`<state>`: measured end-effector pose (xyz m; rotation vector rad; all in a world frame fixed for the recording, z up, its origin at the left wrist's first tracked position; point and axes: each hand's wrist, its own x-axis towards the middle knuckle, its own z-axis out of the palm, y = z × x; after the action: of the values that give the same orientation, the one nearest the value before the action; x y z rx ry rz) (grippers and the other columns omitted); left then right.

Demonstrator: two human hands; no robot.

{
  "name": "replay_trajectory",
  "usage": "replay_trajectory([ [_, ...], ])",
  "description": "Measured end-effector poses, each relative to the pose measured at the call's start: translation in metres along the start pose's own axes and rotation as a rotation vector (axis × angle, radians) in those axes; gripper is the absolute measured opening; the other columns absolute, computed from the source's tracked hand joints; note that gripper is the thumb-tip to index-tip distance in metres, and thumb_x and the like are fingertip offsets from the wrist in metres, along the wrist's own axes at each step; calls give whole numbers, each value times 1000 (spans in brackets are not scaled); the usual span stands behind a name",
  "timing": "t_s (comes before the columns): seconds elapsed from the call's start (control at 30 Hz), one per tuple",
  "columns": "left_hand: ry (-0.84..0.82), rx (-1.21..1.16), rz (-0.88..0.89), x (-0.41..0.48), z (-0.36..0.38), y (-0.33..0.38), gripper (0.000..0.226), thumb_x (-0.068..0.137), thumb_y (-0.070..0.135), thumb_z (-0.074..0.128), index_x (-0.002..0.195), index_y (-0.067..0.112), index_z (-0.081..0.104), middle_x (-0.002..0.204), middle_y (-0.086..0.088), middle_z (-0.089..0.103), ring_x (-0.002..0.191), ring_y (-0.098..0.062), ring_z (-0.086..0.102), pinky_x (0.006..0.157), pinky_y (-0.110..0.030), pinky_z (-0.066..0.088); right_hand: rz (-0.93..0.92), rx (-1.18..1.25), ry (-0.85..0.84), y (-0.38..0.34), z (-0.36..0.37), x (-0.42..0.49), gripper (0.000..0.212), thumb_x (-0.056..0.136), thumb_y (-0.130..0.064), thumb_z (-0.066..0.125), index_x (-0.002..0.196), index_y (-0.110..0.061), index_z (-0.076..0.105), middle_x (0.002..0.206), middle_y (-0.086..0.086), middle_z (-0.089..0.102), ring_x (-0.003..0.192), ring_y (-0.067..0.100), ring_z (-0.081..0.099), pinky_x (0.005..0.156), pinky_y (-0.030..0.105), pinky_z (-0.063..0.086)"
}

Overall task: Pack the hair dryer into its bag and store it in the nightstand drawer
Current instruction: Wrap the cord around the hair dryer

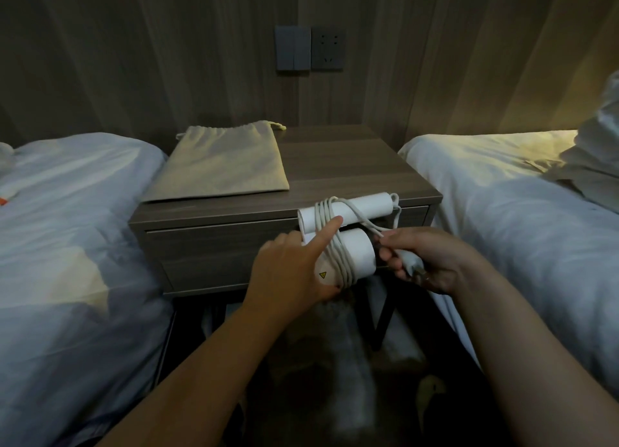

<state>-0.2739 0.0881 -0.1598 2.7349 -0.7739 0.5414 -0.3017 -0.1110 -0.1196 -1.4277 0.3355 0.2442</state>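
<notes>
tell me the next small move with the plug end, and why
Probably tuck the plug, held in the right hand, under the cord loops. The cord is wound around the folded hair dryer, the left hand pins the loops, and the drawstring bag lies flat.

White dryer (358,255) (yellow triangle mark); beige bag (224,165); wood-grain nightstand (351,165).

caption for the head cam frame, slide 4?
Left hand steadies the cord-wrapped hair dryer while right hand holds the plug; the drawstring bag waits on the nightstand.
</notes>
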Motion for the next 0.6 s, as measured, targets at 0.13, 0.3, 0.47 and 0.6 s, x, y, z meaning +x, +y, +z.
replay_trajectory([
  [0.13, 31, 13, -1, 0, 2, 0, 97, 70, 63, 62, 143, 42, 2, 111, -7, 57, 99, -21, 53, 82, -32, 41, -92, -102, -23, -4, 10, -11, 10, 87, 5, 49, 83, 0, 57, 61, 12, 55, 34, 9, 48, 34, 17, 42],
  [0.3, 57, 25, -31, 0, 1, -1, 100, 68, 63, 63, 144, 41, 3, 107, -9, 59, 96, -22, 55, 79, -33, 42, -114, -233, -43, -6, 15, -16, 33, 83, 4, 53, 112, -7, 61, 68, 14, 55, 47, 14, 50, 40, 22, 42],
  [0.47, 76, 19, -46, -1, 1, -2, 101, 66, 63, 64, 144, 40, 6, 104, -9, 60, 92, -22, 56, 76, -33, 43, -182, -308, 11, -5, 17, -16, 42, 81, 7, 51, 119, -8, 61, 61, 12, 53, 45, 15, 49, 39, 23, 45],
  [0.6, 73, 35, -32, -1, 2, 0, 99, 69, 63, 63, 144, 40, 3, 105, -8, 59, 94, -21, 54, 78, -34, 42, -228, -387, -7, -5, 19, -17, 39, 83, 4, 51, 119, -5, 61, 56, 7, 58, 43, 13, 52, 40, 24, 46],
])
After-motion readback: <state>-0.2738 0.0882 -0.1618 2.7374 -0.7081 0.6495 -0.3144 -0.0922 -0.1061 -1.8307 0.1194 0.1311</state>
